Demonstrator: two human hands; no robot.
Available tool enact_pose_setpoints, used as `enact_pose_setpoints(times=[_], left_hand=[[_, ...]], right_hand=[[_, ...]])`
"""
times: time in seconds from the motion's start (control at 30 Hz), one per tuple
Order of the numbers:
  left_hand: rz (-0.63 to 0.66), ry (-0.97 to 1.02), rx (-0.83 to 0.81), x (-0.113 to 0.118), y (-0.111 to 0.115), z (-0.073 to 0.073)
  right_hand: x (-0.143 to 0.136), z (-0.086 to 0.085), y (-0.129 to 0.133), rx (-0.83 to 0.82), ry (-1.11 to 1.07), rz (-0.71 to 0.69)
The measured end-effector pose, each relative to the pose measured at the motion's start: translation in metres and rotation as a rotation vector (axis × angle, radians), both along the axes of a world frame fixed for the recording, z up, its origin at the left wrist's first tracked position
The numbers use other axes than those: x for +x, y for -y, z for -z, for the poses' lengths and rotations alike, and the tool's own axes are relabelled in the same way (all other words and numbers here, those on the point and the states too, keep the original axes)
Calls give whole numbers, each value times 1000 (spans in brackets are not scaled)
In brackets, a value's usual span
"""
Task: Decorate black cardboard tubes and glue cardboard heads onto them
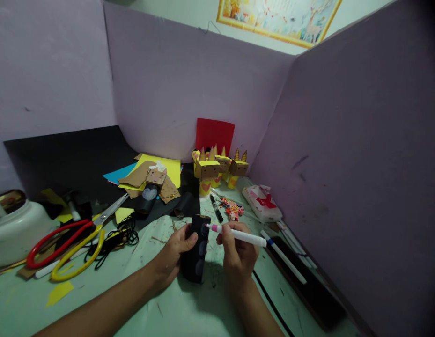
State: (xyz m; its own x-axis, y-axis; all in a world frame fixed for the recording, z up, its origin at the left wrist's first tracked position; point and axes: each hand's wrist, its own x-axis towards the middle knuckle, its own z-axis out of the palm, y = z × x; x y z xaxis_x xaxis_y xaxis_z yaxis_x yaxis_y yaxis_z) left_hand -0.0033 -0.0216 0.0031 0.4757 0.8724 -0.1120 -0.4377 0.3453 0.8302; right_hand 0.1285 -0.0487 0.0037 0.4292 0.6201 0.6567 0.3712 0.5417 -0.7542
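My left hand (175, 255) is wrapped round a black paper-covered tube (193, 257), which stands roughly upright with a slight tilt. Faint round marks run down the tube's right side. Pinched in my right hand (240, 250) is a white marker (245, 236) with a pink band near its tip. The tip points left and is at the tube's upper right side; whether it touches cannot be made out. Behind the tube lie a black pen (216, 208) and a red-and-yellow patterned piece (232, 208).
Red-and-yellow scissors (80, 234), tangled black cord (115, 238) and a white jar (20, 229) are at left. Coloured paper (168, 168) and cardboard figures (208, 171) stand behind. At right are a tissue pack (261, 203) and a blue-banded marker (285, 260) on a black tray (308, 290).
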Motion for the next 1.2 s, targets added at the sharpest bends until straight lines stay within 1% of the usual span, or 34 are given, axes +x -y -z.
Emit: enact_pose_setpoints(times=[0.17,0.3,0.47,0.7,0.87,1.07,1.2], left_hand=[[0,-5,8,0,-1,1],[-3,-9,28,1,-1,2],[-14,-14,9,1,0,0],[-10,7,19,1,0,-3],[-21,4,-8,0,0,-3],[-28,-4,-29,1,0,-4],[-28,-8,-32,0,1,-4]], right_hand=[[0,0,1,-25,22,-19],[1,0,2,-13,59,4],[2,2,1,-5,86,18],[4,5,0,21,91,-9],[4,4,0,7,72,15],[3,3,-2,24,96,-37],[3,5,-1,25,91,-33]])
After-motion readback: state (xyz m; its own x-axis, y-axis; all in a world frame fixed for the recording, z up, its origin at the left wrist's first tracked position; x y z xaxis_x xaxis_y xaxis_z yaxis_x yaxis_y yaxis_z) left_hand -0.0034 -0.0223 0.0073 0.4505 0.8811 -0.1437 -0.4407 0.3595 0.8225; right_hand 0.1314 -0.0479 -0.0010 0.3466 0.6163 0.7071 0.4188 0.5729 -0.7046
